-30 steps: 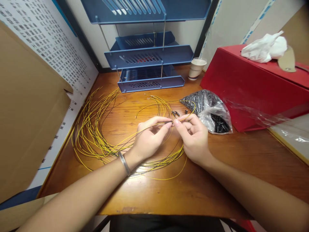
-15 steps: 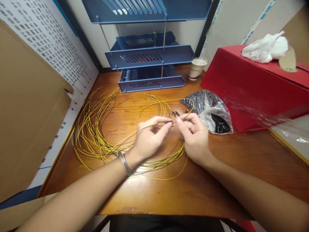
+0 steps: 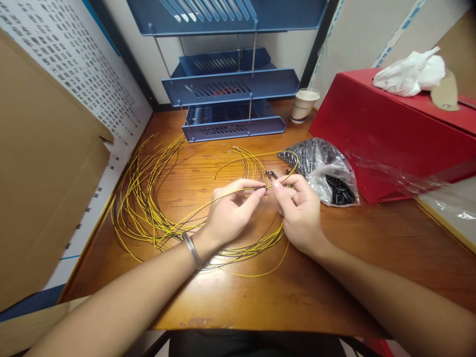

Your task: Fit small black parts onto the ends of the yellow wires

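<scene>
My left hand (image 3: 231, 210) pinches a small black sleeve (image 3: 260, 188) between thumb and forefinger, and a yellow wire (image 3: 201, 210) runs from it across the hand toward the lower left. Close beside it, the thumb and forefinger of my right hand (image 3: 300, 213) are closed on the yellow wire, which loops up behind the fingers. A large loose coil of yellow and black wires (image 3: 143, 208) lies to the left and passes beneath both wrists. Several small black pieces (image 3: 273, 174) rest just beyond my right fingertips.
Right of my hands lies a clear plastic bag (image 3: 322, 171) of black parts, against a red box (image 3: 372, 134) topped with a crumpled white bag (image 3: 409, 74). A blue tiered tray (image 3: 234, 130) and a paper cup (image 3: 305, 105) stand behind. Cardboard (image 3: 44, 173) leans at left.
Almost nothing differs. Both hands keep their pinch on the sleeve and wire in nearly the same place; the right fingers have shifted only very slightly.
</scene>
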`<state>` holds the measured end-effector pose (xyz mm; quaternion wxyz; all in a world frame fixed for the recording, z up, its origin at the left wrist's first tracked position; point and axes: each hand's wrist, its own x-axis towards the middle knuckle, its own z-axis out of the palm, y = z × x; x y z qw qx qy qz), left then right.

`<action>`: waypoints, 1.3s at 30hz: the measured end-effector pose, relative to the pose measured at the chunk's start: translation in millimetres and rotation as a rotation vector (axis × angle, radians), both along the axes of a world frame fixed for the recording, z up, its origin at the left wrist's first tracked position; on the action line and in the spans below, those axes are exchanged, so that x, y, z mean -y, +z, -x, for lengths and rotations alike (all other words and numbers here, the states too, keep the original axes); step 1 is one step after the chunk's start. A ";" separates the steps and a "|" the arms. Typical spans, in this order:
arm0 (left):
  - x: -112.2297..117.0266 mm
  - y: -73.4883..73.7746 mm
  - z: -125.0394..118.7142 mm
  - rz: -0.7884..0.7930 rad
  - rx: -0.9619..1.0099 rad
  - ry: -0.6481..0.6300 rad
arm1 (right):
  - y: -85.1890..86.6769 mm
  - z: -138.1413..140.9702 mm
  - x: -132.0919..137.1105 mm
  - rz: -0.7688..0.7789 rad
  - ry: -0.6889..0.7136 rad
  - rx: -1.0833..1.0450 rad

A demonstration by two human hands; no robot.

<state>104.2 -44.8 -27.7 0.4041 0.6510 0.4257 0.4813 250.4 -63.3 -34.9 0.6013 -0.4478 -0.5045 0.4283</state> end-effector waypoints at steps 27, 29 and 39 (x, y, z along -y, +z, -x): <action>0.2 -1.7 0.2 -0.001 0.013 -0.029 | -2.5 -0.7 -5.0 -0.011 -0.037 -0.086; 0.0 -1.6 0.1 -0.006 0.014 -0.027 | -2.0 -0.3 -4.9 -0.016 -0.036 -0.085; 0.0 -0.7 1.2 -0.033 -0.033 -0.006 | -3.7 2.2 -2.9 -0.004 -0.002 -0.103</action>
